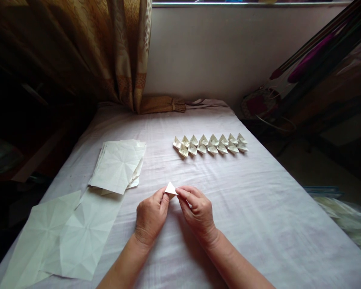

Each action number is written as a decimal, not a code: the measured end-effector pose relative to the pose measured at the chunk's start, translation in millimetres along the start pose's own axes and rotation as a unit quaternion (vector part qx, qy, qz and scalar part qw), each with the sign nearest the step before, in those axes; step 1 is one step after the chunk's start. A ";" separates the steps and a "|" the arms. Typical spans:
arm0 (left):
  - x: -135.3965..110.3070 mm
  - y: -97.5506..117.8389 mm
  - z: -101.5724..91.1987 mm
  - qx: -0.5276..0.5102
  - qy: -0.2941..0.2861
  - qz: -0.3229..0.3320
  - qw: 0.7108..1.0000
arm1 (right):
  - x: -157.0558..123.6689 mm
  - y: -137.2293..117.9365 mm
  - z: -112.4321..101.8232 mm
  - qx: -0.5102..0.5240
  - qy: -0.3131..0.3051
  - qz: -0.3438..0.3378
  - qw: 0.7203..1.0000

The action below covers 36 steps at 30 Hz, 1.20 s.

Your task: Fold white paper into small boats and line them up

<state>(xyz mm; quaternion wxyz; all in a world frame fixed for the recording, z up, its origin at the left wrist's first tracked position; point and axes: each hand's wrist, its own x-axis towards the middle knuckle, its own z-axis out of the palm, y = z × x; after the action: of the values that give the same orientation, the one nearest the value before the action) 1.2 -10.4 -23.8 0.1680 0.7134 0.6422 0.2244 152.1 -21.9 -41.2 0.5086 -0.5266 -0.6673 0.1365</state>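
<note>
A small folded piece of white paper (170, 188) is held up near the middle of the view, its triangular point facing away from me. My left hand (152, 214) pinches its left side, with the thumb on the near face. At its right corner, the thumb and fingertips of my right hand (197, 209) grip the edge. Beyond the hands, two rows of small folded paper boats (213, 145) stand on the cloth. To the left lies a stack of creased paper squares (117, 164), with larger creased sheets (84, 235) spread nearer to me.
A pale sheet (276, 224) covers the flat surface under everything. A gold curtain (126, 52) hangs at the back left, with a fringed brown cloth (161, 105) below it. Plastic-wrapped material (345, 218) lies beyond the right edge.
</note>
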 end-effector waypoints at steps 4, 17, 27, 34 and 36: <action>0.0 2.1 1.4 -0.150 -0.044 -0.059 0.986 | 0.1 -0.5 1.7 -0.015 -0.003 -0.007 1.000; 5.0 10.8 -4.3 -0.471 -0.179 -0.219 0.835 | 2.4 -3.0 -3.0 -0.080 -0.025 -0.070 0.994; 5.6 6.4 -0.7 -0.481 -0.183 -0.228 0.827 | 3.5 -6.7 -4.7 -0.092 -0.063 -0.092 0.989; 5.2 7.7 -4.3 -0.467 -0.194 -0.224 0.833 | 5.3 7.3 -10.7 0.018 -0.048 -0.010 0.999; 5.0 9.5 -4.8 -0.458 -0.202 -0.226 0.835 | 9.1 11.0 -13.4 0.063 -0.060 0.066 0.994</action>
<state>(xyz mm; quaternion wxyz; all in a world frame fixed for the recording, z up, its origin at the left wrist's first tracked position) 7.0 -6.8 -14.1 0.6480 0.4191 0.5611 0.2993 169.9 -14.4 -38.3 0.4896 -0.5272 -0.6508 0.2425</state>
